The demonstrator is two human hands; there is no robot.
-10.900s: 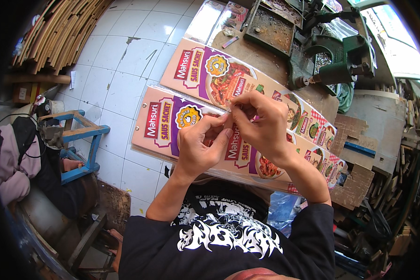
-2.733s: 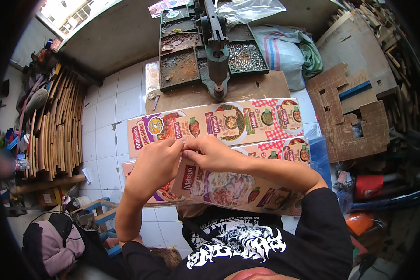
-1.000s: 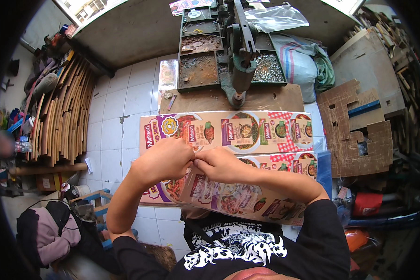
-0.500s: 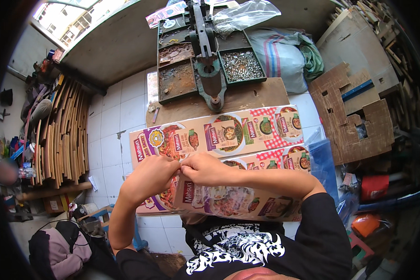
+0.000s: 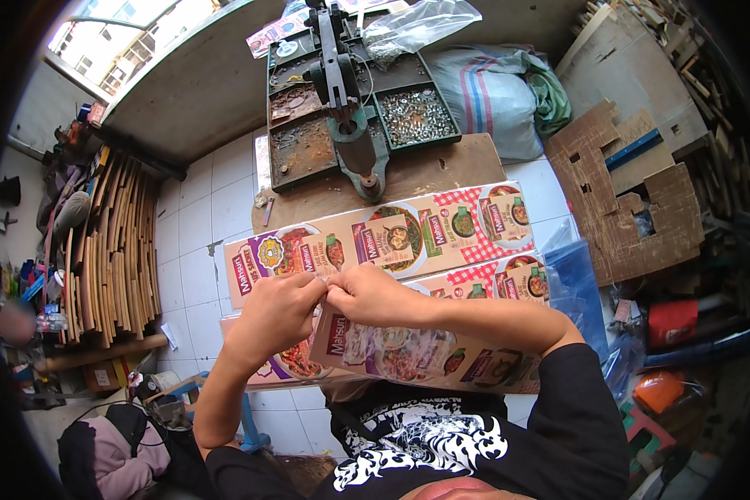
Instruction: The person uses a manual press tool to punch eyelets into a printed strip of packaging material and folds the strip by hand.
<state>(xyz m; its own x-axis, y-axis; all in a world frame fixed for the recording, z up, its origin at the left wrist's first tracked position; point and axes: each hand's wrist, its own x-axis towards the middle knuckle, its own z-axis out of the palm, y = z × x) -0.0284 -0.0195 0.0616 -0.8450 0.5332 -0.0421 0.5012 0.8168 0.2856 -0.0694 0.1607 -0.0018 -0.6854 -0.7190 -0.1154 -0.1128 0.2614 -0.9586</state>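
A long printed food-advert sheet (image 5: 417, 354), brown with pictures of dishes and a glossy surface, tilts up in front of my chest. Its upper left corner runs to the fingertips of both hands. My left hand (image 5: 285, 310) is closed in a pinch there, knuckles up. Against it, my right hand (image 5: 373, 296) is closed on the same corner, its forearm crossing over the sheet. The fingers hide what exactly lies between them. Beneath and beyond are more printed sheets (image 5: 308, 262) of similar design, lying flat with red checked ends.
Beyond the sheets, a dark lever press (image 5: 360, 154) stands on a wooden board (image 5: 442, 162), between trays of small metal parts (image 5: 414, 115). Blue plastic film (image 5: 577, 279) hangs at the right. Stacked boards (image 5: 112, 250) stand left; a woven sack (image 5: 487, 96) sits behind.
The view has shifted slightly. My hands stay together at the sheet's corner; my left hand has turned a little, and the near sheet's left end shows more.
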